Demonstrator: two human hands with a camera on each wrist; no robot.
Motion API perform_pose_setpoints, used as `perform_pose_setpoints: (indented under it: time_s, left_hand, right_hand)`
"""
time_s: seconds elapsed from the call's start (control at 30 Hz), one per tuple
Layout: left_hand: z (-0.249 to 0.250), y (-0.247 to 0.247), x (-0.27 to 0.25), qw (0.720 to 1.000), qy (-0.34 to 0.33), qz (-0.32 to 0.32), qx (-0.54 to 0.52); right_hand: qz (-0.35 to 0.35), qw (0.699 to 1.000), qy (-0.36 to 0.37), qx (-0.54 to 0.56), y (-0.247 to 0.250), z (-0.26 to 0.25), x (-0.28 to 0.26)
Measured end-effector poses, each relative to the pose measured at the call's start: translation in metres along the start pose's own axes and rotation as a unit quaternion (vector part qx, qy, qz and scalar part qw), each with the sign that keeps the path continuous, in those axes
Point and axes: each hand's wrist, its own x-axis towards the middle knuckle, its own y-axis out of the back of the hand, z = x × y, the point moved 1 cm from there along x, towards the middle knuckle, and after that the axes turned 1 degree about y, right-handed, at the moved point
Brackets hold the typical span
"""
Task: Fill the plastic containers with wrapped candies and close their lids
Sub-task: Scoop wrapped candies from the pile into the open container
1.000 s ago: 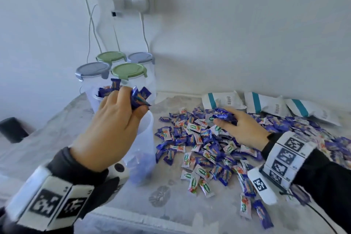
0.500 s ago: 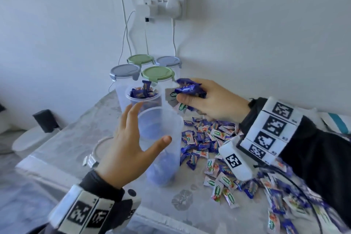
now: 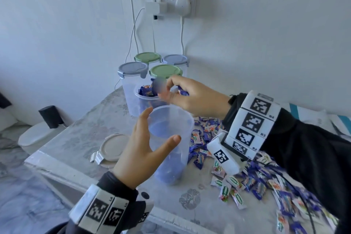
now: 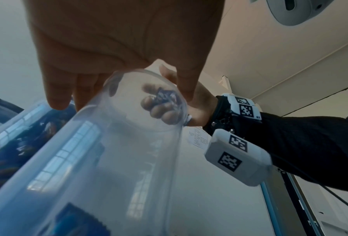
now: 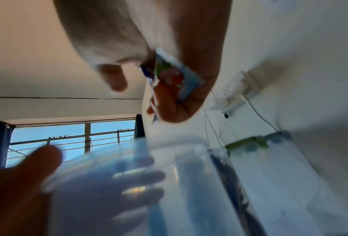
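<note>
The right hand (image 3: 197,99) pinches candies (image 3: 182,92) just above and behind the upright cup (image 3: 171,129), which the left hand (image 3: 140,150) holds from its left side.

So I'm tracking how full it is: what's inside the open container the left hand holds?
The open container in the left hand shows only a few blue candies at its bottom; the translucent wall blurs their count.

Light: cool, even daylight, window (image 5: 72,137) bright in right wrist view | Shadows: soft, on wall (image 3: 247,66) | Blur: motion smear on falling candy (image 3: 156,85), right wrist view soft throughout | Distortion: wide-angle bending at edges | Glare: window reflections on clear container (image 4: 100,159)
</note>
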Motion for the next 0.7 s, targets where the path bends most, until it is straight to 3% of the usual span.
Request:
perform_pose_setpoints:
  time_s: [0.1, 0.17, 0.27, 0.43, 0.57, 0.7]
  left_hand:
    - [0.000, -0.001, -0.001, 1.000, 0.001, 0.003, -0.014]
    - [0.000, -0.003, -0.001, 1.000, 0.003, 0.004, -0.026]
    - [-0.004, -0.004, 0.000, 0.999, -0.002, 0.011, -0.037]
    - [-0.005, -0.005, -0.002, 1.000, -0.014, 0.024, -0.006]
    - [0.005, -0.010, -0.006, 0.993, -0.068, 0.081, 0.053]
    - [0.021, -0.019, -0.018, 0.966, -0.122, 0.207, 0.101]
  right_hand:
    - [0.112, 0.981, 0.056, 0.150, -0.014, 0.003, -0.001]
    - [0.131, 0.968, 0.080, 0.198, -0.023, 0.008, -0.005]
    - [0.094, 0.972, 0.079, 0.202, -0.035, 0.014, -0.011]
    - [0.043, 0.989, 0.112, 0.086, -0.039, 0.021, -0.024]
    - [-0.047, 0.998, 0.001, 0.047, -0.036, 0.020, -0.044]
    - [0.023, 0.997, -0.003, 0.074, -0.026, 0.033, -0.082]
